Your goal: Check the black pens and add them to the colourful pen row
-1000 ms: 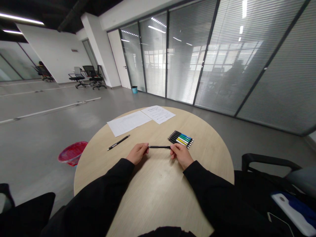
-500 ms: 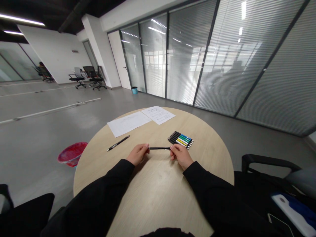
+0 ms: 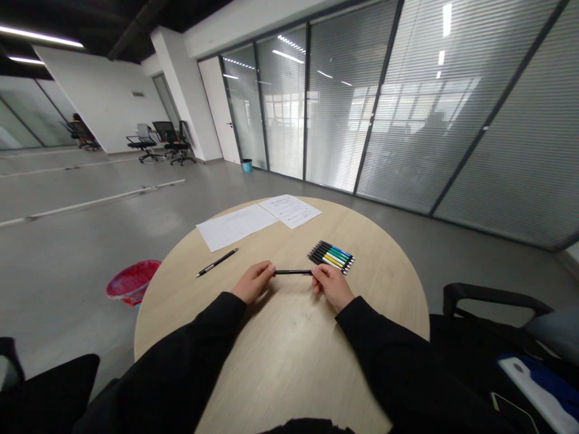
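Between my two hands a black pen [image 3: 293,272] is held level, just over the round wooden table [image 3: 289,343]. My left hand [image 3: 256,282] pinches its left end, and my right hand [image 3: 332,286] grips the right end, where a clip shows. Just beyond my right hand lies a row of several pens [image 3: 332,255] side by side, with blue, green, yellow and white barrels and black ends. Another black pen [image 3: 217,263] with silver parts lies slanted on the table, to the left of my left hand.
Two sheets of paper, one blank-looking [image 3: 237,226] and one printed [image 3: 292,211], lie at the table's far edge. A red basket [image 3: 132,281] stands on the floor at left. Black chairs flank me, the right one [image 3: 493,295] with a phone and other items on it.
My left hand has shifted very slightly to the right along the pen. My right hand and everything on the table look the same.
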Motion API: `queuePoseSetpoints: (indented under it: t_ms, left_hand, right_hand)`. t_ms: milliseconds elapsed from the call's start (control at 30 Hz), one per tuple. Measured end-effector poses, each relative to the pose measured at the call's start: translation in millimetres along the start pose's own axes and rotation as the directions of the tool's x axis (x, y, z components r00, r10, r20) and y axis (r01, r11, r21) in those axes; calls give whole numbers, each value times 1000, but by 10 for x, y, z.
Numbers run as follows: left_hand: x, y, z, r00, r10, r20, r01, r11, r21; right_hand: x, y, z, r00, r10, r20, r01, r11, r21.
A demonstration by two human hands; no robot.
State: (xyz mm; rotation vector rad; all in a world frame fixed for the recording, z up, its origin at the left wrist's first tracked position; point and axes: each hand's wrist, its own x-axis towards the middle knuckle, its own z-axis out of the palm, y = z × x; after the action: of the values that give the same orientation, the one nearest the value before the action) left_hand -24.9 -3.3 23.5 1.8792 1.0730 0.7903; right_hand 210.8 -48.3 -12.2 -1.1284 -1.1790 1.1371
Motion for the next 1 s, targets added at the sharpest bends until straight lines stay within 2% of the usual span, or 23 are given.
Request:
queuePoseSetpoints:
  t_ms: [167, 467, 733, 1000]
  left_hand:
    - [-8, 13, -8, 999, -33, 27, 32, 998, 45]
    - [-12, 31, -3, 1000, -25, -16, 24, 997, -76]
    - [-20, 35, 7, 995, -76, 63, 78, 997, -30]
    - [-10, -2, 4, 995, -80, 64, 86, 993, -84]
  right_hand:
    - [-3, -6, -2, 1000, 3, -2, -3, 1000, -4]
    - [0, 21, -5, 1000, -3, 1, 3, 1000, 1]
    - [2, 14, -3, 999, -40, -8, 40, 999, -6]
    - [16, 63, -11, 1000, 9, 25, -9, 999, 31]
